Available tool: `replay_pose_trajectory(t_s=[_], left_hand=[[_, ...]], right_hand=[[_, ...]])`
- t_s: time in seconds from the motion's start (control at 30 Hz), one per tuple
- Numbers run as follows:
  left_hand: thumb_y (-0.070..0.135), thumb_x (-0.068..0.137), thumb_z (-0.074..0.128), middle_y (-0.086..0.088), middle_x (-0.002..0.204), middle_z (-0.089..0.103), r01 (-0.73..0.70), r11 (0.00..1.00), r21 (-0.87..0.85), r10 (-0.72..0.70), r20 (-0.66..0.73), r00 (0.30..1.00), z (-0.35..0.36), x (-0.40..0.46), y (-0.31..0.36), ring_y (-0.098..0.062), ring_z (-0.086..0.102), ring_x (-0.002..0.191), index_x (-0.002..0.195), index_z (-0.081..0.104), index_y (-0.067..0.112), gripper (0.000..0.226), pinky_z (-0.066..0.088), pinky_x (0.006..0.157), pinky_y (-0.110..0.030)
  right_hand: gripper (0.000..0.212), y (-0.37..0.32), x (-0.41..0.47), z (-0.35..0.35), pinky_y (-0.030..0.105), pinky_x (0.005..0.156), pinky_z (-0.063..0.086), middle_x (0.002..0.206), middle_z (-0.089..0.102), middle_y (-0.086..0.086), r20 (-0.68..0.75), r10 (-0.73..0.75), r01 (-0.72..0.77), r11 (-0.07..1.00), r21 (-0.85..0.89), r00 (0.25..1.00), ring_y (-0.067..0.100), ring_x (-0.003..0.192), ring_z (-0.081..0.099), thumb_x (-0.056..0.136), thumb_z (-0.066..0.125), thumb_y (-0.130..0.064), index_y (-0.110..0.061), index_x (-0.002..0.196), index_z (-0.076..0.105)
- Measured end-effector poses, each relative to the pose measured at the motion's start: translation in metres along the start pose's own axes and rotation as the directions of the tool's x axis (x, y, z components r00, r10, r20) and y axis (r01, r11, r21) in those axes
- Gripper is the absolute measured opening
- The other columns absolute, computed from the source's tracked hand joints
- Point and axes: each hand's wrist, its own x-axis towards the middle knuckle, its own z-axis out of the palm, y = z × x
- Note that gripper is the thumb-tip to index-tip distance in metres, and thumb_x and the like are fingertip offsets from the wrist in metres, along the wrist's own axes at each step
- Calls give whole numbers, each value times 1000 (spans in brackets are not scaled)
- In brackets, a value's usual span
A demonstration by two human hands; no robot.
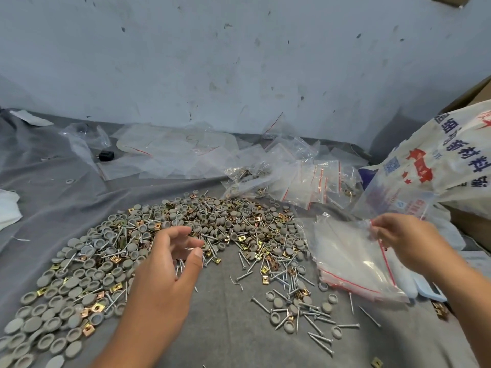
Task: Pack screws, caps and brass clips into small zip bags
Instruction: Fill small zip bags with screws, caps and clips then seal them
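Screws (245, 274), grey caps (71, 284) and brass clips (97, 307) lay heaped together on the grey cloth (225, 328), far too many of each to count. The left hand (170, 264) hovered over the heap, fingers half curled, thumb and forefinger close together around a few screws that looked held, though I could not be sure. The right hand (403, 235) pinched the red-lined mouth of an empty zip bag (350, 258) atop a stack of them beside the heap. To do this step well, I judged, the bag's mouth should be spread wide before the screws go in, points first. Filled bags (313, 181) sat behind, perhaps five; their edges blurred together.
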Motion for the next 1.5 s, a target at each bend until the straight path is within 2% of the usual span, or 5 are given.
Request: replay_pose_trajectory(t_s=[0.3, 0.43, 0.93, 1.2, 1.5], left_hand=[[26, 95, 60, 35, 104, 64, -58, 998, -16, 59, 34, 998, 17, 0, 0, 11, 60, 100, 111, 53, 39, 22, 46, 85, -24], [39, 92, 61, 29, 100, 69, -124, 986, -113, 127, 19, 992, 26, -3, 14, 6, 65, 98, 99, 63, 40, 7, 50, 84, -24], [49, 73, 82, 15, 82, 71, -152, 986, -70, 146, -80, 986, -5, 7, 11, -9, 67, 77, 92, 65, 38, 28, 52, 65, -22], [40, 71, 78, 9, 82, 78, 86, 966, -242, -49, 154, 987, -23, 17, -1, -8, 76, 79, 88, 78, 31, 19, 57, 68, -18], [15, 89, 74, 21, 77, 68, -178, 938, 297, 274, -322, 906, -31, 9, -2, 4, 66, 77, 82, 60, 36, 26, 45, 67, -7]], right_hand=[[18, -43, -29, -51, 31, 59, 38, 70, 65, -7, -45, -90, 98, 969, 226, 995, 12, 59, 52, 96, 65, -35, -23, 85, 72], [19, -82, -49, -39, 28, 61, 41, 67, 62, -6, 57, -214, 115, 708, 697, 975, 8, 63, 53, 86, 67, -35, -19, 82, 76], [31, -218, -72, 100, 14, 43, 39, 57, 64, -6, 91, -377, 9, 257, 966, 922, 3, 47, 53, 70, 79, -35, -9, 83, 68], [28, -192, -68, 115, 17, 52, 47, 80, 75, 2, 220, -420, -88, 311, 946, 881, 7, 71, 69, 66, 79, -41, -23, 87, 75], [25, -179, -78, 121, 24, 64, 58, 85, 76, -10, 57, -444, 221, 548, 807, 894, 11, 74, 74, 84, 80, -30, -43, 97, 64]])
